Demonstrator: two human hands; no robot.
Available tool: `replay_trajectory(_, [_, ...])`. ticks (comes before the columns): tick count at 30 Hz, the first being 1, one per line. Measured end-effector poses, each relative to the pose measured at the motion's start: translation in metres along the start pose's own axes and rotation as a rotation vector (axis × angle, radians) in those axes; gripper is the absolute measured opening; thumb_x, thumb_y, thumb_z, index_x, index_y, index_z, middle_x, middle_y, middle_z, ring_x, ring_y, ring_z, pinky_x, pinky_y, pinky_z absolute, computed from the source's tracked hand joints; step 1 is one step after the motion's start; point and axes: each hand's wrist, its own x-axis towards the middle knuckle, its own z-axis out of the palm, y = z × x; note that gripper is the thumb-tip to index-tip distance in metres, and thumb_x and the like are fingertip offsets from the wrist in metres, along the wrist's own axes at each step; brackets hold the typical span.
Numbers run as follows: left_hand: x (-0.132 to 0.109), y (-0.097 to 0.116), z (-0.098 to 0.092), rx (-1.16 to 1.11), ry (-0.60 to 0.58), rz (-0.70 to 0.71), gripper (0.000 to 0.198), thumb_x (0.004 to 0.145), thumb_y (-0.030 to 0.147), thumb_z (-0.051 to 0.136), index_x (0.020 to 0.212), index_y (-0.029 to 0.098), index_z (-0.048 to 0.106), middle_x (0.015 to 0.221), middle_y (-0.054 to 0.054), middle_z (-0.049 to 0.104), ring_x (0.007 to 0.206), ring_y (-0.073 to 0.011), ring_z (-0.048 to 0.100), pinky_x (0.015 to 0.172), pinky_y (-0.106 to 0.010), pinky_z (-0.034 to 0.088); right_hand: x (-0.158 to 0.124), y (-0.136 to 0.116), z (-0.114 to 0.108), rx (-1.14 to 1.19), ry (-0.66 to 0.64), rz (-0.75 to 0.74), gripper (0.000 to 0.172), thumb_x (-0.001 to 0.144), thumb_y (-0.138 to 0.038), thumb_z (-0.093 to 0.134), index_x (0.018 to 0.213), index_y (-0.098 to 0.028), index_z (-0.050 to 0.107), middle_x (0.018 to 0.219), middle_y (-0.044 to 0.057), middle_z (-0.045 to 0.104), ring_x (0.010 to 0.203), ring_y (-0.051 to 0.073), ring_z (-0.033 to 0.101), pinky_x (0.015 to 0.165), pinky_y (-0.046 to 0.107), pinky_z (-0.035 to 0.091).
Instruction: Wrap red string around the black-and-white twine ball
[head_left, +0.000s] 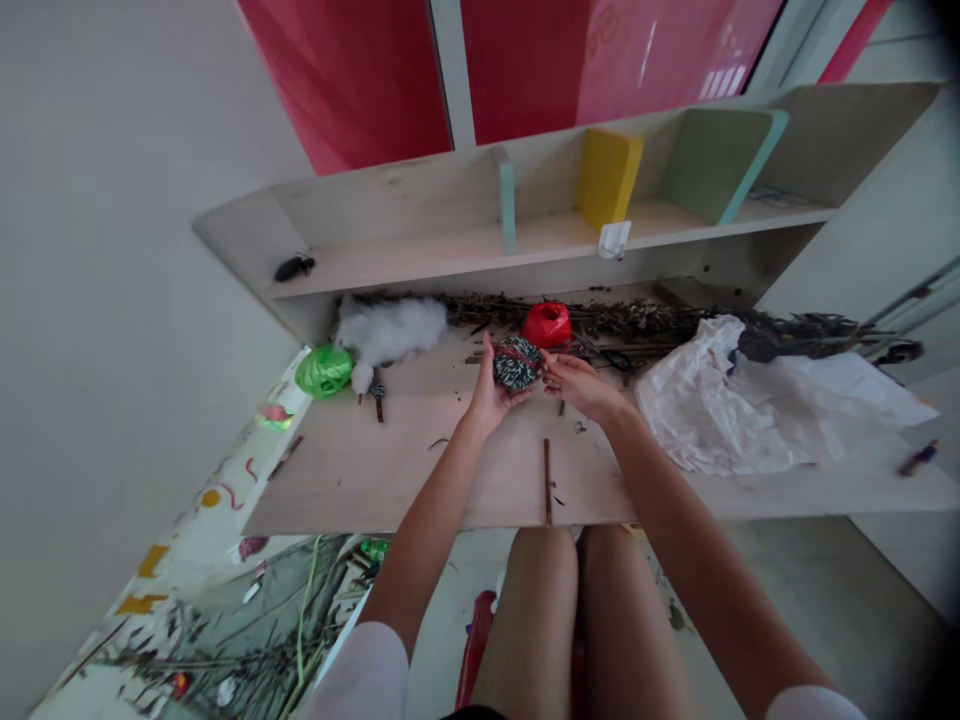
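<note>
I sit with my bare knees just below the front edge of a pale wooden table. Over it, my left hand has its grip clamped on a dark-and-white yarn ball with red strands across it. The fingers of my right hand are at the ball's right edge; I cannot tell whether their grip is pinching anything. Just behind the ball sits a roll of red twine. White fluff and a green roll lie to the left, a crumpled white bag to the right, and a brown stick nearer me.
</note>
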Motion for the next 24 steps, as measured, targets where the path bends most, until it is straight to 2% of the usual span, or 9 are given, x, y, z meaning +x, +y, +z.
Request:
replay_trajectory(3, [-0.0011, -0.0007, -0.0004, -0.006, -0.014, -0.010, 0.066, 0.080, 0.063, 0.049, 0.134, 0.023, 0.047, 0.111, -0.014, 0.066, 0.090, -0.0238, 0.067, 0.061, -0.025, 0.054, -0.0005, -0.0006, 0.0008, -0.014, 0.011, 0.005, 0.027, 0.061, -0.039, 0.079, 0.070, -0.022, 0.061, 0.058, -0.005, 0.047, 0.056, 0.008, 0.044, 0.059, 0.024, 0.040])
replay_trajectory(8, [-0.0022, -0.0010, -0.0020, 0.035, -0.035, 0.077, 0.057, 0.080, 0.047, 0.060, 0.134, 0.039, 0.044, 0.116, -0.005, 0.064, 0.082, -0.0182, 0.068, 0.059, -0.023, 0.054, -0.0024, -0.0040, 0.0030, 0.028, 0.031, 0.016, 0.025, 0.061, -0.037, 0.080, 0.075, -0.023, 0.064, 0.057, -0.006, 0.044, 0.055, 0.008, 0.042, 0.060, 0.024, 0.041])
replay_trajectory(13, [-0.0010, -0.0019, -0.0037, 0.086, -0.085, 0.082, 0.052, 0.080, 0.039, 0.062, 0.131, 0.035, 0.050, 0.119, -0.006, 0.063, 0.090, -0.0202, 0.067, 0.064, -0.024, 0.054, -0.0034, -0.0070, 0.0031, 0.097, 0.033, -0.001, 0.027, 0.060, -0.036, 0.081, 0.076, -0.024, 0.064, 0.057, -0.007, 0.041, 0.055, 0.007, 0.042, 0.059, 0.023, 0.041])
replay_trajectory(18, [-0.0020, -0.0006, -0.0037, 0.089, -0.078, 0.044, 0.054, 0.080, 0.040, 0.061, 0.132, 0.034, 0.049, 0.120, -0.007, 0.063, 0.091, -0.0206, 0.067, 0.066, -0.026, 0.054, -0.0028, -0.0070, 0.0015, 0.080, 0.040, -0.022, 0.025, 0.064, -0.037, 0.079, 0.076, -0.023, 0.062, 0.057, -0.007, 0.039, 0.055, 0.007, 0.041, 0.059, 0.023, 0.040])
replay_trajectory(24, [-0.0026, 0.0028, -0.0039, 0.040, -0.062, 0.047, 0.052, 0.082, 0.048, 0.054, 0.133, 0.041, 0.045, 0.118, -0.003, 0.064, 0.088, -0.0193, 0.068, 0.062, -0.025, 0.054, -0.0015, -0.0054, -0.0008, 0.091, 0.044, -0.014, 0.029, 0.062, -0.037, 0.079, 0.084, -0.026, 0.064, 0.057, -0.007, 0.039, 0.055, 0.008, 0.043, 0.059, 0.023, 0.041])
